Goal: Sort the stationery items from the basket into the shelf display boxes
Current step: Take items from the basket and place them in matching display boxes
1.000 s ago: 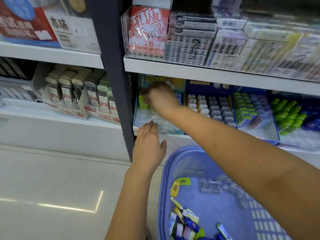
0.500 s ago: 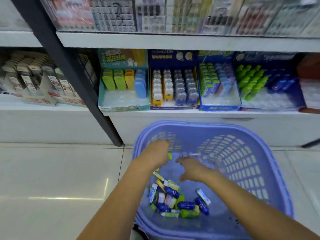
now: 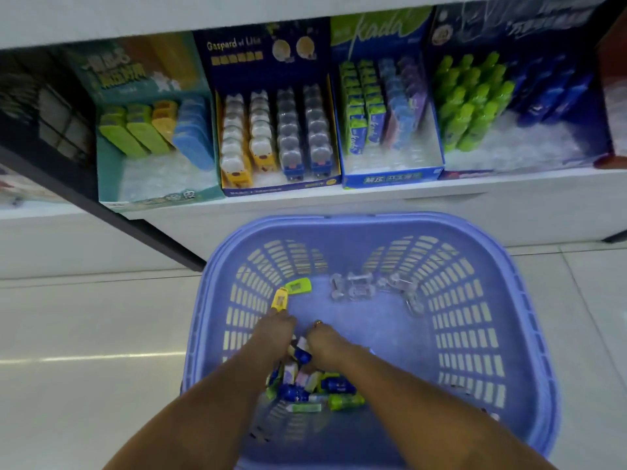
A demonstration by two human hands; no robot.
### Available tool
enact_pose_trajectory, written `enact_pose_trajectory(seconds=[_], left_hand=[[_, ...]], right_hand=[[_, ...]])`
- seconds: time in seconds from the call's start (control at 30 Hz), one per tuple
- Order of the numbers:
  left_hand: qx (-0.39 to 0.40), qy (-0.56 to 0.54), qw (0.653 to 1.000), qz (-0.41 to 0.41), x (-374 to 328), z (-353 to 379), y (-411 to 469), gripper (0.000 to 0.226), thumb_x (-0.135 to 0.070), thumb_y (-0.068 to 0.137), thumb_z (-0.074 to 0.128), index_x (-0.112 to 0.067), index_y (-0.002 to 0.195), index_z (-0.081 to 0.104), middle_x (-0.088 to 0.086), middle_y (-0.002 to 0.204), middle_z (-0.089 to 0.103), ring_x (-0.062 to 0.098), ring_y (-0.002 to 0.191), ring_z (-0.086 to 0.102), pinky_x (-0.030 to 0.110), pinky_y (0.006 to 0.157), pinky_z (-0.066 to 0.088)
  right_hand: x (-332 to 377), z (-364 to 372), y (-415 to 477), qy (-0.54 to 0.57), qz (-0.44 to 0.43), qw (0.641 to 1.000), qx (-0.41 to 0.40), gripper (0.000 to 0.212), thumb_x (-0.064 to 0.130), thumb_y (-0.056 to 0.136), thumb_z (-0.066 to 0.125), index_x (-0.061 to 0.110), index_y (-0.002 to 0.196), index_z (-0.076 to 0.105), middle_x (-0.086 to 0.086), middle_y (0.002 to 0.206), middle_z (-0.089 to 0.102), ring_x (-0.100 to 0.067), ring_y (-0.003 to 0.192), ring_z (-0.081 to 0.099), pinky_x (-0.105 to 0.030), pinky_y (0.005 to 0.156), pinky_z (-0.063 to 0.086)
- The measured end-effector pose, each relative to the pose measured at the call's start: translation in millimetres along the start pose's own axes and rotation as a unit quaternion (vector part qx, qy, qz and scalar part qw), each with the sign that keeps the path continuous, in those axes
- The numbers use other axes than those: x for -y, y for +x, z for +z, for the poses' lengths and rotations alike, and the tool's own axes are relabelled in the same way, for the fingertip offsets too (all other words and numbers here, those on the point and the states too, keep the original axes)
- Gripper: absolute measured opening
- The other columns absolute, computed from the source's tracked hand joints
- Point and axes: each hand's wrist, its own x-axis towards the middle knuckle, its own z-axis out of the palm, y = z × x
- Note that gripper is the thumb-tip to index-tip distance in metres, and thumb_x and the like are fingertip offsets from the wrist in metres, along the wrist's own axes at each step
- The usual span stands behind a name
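In blue basket below shelf boxes, left hand & right hand dig into stationery pile, grip can't be told; best pinch one item type per trip.

**Legible markings: two brand names, the rest blurred**

Straight beyond your left hand and right hand, the dark blue display box reads "Gaspard et", with the last word soft, in yellow on its back panel. Beyond and right of your grip, the green-topped box bears "kada" in white script. The green packs inside it repeat the word. The teal box, beyond and left, shows Chinese characters too blurred to read.
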Motion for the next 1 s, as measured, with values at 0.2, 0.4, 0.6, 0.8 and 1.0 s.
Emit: enact_pose_trajectory(seconds=[0.2,0.4,0.6,0.8,1.0], left_hand=[[0.012,0.03,0.997,0.074,-3.8,1.7,10.6,0.052,-0.04,0.09,0.06,-0.008,0.128,0.046,0.015,0.13,0.046,0.03,0.12,0.043,0.04,0.096,0.037],[0.021,-0.227,0.973,0.036,-19.4,-15.1,6.1,0.017,-0.019,0.102,0.042,-0.007,0.111,0.049,0.027,0.118,0.049,0.037,0.108,0.049,0.042,0.089,0.035],[0.048,-0.855,0.517,0.012,-40.2,-70.7,-24.6,0.027,-0.017,0.095,0.036,-0.005,0.086,0.058,0.009,0.072,0.061,0.022,0.065,0.057,0.034,0.065,0.047],[-0.02,-0.915,0.391,0.095,-51.2,-105.7,-78.0,0.047,-0.035,0.102,0.031,0.0,0.119,0.057,0.023,0.111,0.065,0.03,0.09,0.067,0.047,0.078,0.056],[-0.093,-0.897,0.411,0.136,-42.1,-122.5,-124.1,0.036,-0.028,0.098,0.045,-0.006,0.124,0.057,0.015,0.11,0.069,0.022,0.089,0.069,0.038,0.07,0.059]], right_hand=[[-23.0,-18.2,-9.5,0.111,-0.005,0.994,0.023,0.066,0.026,0.083,0.071,0.0,0.134,0.039,-0.015,0.134,0.047,-0.035,0.123,0.045,-0.038,0.095,0.04],[-52.6,-59.1,-37.9,0.371,0.054,0.923,-0.087,0.021,0.018,0.083,0.065,0.016,0.074,0.047,0.002,0.067,0.047,-0.015,0.067,0.048,-0.024,0.059,0.037],[-39.2,-98.0,-75.7,0.627,0.009,0.753,-0.198,0.003,0.013,0.087,0.062,0.012,0.086,0.06,-0.01,0.08,0.064,-0.019,0.072,0.061,-0.035,0.073,0.048],[4.9,-116.5,-101.9,0.575,-0.028,0.75,-0.327,0.01,0.026,0.089,0.061,0.022,0.098,0.061,0.004,0.084,0.067,-0.006,0.075,0.063,-0.029,0.077,0.051],[44.2,-128.7,-124.8,0.458,-0.023,0.782,-0.422,0.031,0.036,0.098,0.041,0.023,0.118,0.06,-0.002,0.114,0.063,-0.015,0.105,0.06,-0.034,0.093,0.048]])
